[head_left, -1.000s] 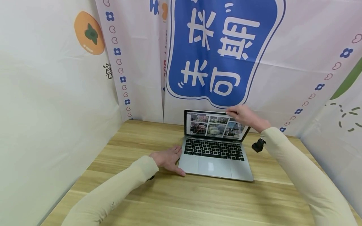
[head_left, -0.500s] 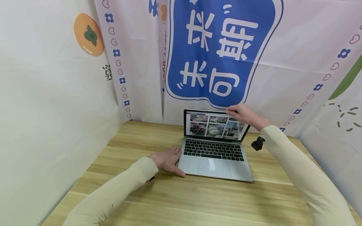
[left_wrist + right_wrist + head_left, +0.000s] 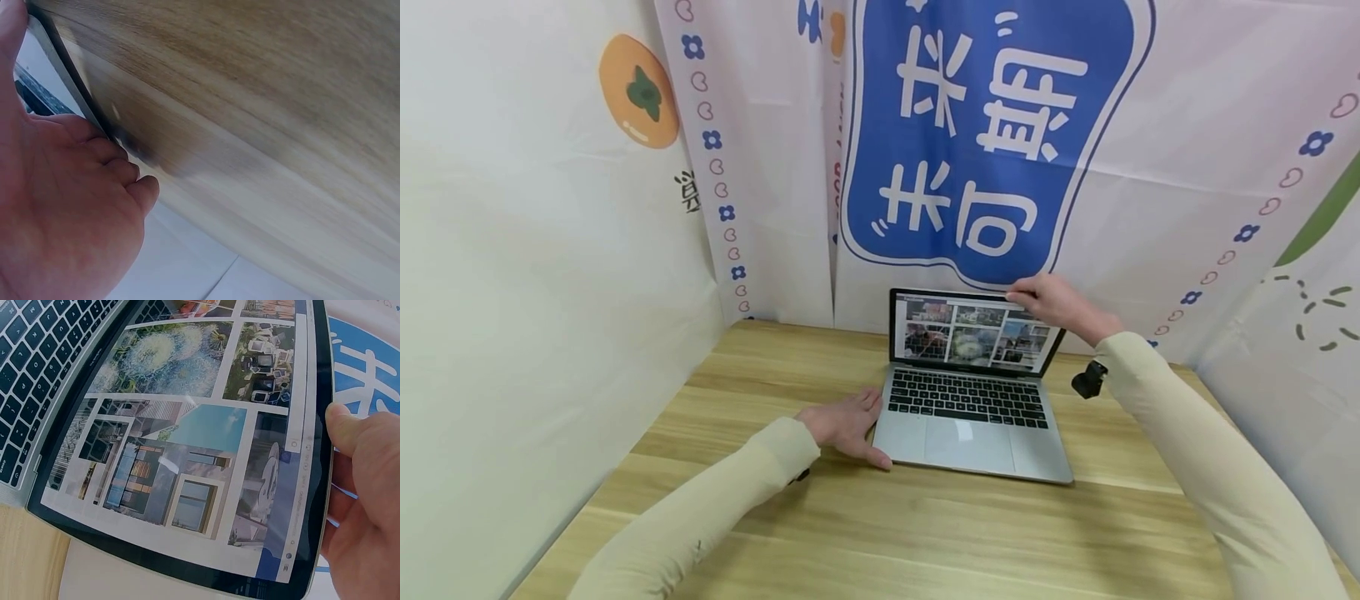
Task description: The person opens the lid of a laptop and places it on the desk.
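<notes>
A silver laptop (image 3: 902, 433) stands unfolded on the wooden table, its lit screen (image 3: 973, 346) showing a page of pictures. My right hand (image 3: 1056, 304) pinches the top edge of that screen near its right corner. In the right wrist view, the thumb (image 3: 344, 419) lies at the screen's front rim and the other fingers are behind it. Beside the laptop's left edge rests my left hand (image 3: 848, 423), fingers extended and thumb spread toward the front corner. The left wrist view shows the left hand's palm (image 3: 69, 200) and its fingers against the laptop's side.
The wooden table (image 3: 865, 533) extends in front of the laptop and to both sides. Behind it hangs a white cloth with a blue printed panel (image 3: 970, 125). A pale wall covering (image 3: 550, 250) borders the table on the left, and another stands on the right.
My right hand has shifted slightly to the right along the screen's top edge. The left hand and the laptop's base stay in place.
</notes>
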Tool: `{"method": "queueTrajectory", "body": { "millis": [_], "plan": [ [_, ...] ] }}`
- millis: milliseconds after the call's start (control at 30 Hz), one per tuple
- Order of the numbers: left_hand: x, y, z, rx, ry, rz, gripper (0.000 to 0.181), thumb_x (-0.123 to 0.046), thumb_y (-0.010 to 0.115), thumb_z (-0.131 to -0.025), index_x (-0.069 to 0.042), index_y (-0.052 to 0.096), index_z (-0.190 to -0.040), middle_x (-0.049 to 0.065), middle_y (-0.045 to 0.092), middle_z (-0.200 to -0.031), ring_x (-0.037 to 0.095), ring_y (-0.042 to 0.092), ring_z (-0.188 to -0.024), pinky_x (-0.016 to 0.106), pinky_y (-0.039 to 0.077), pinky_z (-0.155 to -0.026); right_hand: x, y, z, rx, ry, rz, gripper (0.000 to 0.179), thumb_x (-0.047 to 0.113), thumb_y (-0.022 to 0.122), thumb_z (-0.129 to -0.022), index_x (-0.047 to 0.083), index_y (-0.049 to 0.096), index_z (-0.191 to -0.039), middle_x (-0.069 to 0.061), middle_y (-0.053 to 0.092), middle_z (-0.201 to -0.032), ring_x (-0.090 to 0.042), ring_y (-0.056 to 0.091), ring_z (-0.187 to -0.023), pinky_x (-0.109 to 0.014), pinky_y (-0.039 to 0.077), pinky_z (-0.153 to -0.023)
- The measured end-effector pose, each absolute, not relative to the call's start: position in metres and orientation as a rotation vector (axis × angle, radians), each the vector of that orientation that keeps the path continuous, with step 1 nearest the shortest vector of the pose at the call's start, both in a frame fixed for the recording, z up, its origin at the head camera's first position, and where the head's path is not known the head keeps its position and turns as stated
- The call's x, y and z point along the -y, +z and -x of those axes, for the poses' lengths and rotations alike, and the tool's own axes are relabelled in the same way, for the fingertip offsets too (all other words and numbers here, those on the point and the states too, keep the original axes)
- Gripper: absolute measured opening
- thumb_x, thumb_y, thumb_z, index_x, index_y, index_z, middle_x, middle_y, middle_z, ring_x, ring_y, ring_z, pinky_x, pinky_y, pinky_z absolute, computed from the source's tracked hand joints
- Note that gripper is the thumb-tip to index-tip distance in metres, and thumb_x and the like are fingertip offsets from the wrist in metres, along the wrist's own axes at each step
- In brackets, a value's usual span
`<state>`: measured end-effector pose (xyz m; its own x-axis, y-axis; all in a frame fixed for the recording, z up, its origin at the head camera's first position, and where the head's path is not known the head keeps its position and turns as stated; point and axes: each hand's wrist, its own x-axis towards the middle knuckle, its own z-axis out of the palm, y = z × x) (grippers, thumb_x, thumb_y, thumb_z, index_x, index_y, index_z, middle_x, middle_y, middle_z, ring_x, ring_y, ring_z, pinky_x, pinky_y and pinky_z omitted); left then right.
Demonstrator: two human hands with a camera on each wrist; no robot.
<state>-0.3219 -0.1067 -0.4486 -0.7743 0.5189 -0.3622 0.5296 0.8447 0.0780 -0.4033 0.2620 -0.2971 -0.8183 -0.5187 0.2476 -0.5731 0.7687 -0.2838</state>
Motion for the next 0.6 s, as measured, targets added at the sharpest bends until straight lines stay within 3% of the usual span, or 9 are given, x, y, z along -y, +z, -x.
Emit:
{"method": "queueTrajectory", "body": {
  "millis": [200, 600],
  "plan": [
    [0.1078, -0.4473, 0.3222, -2.651, -0.036, -0.778, 0.125, -0.088, 0.051, -0.072, -0.006, 0.011, -0.158, 0.011, 0.005, -0.167, 0.025, 0.006, -0.155, 0.039, 0.017, -0.125, -0.2617, -0.2957, 0.4039, 2.807, 0.526, -0.811, 0.023, 0.017, 0.055, -0.101, 0.004, 0.072, -0.111, -0.010, 0.058, -0.065, -0.016, 0.041, -0.049, -0.031, 0.040, -0.056],
    [0.1078, -0.4458, 0.3226, -2.656, -0.045, -0.788, 0.125, -0.088, 0.052, -0.072, -0.006, 0.015, -0.157, 0.012, 0.009, -0.166, 0.026, 0.009, -0.154, 0.039, 0.018, -0.125, -0.2674, -0.2968, 0.4103, 2.795, 0.470, -0.768, 0.023, 0.020, 0.057, -0.100, 0.005, 0.074, -0.107, -0.007, 0.069, -0.077, -0.017, 0.047, -0.054, -0.033, 0.040, -0.059]
  ]
}}
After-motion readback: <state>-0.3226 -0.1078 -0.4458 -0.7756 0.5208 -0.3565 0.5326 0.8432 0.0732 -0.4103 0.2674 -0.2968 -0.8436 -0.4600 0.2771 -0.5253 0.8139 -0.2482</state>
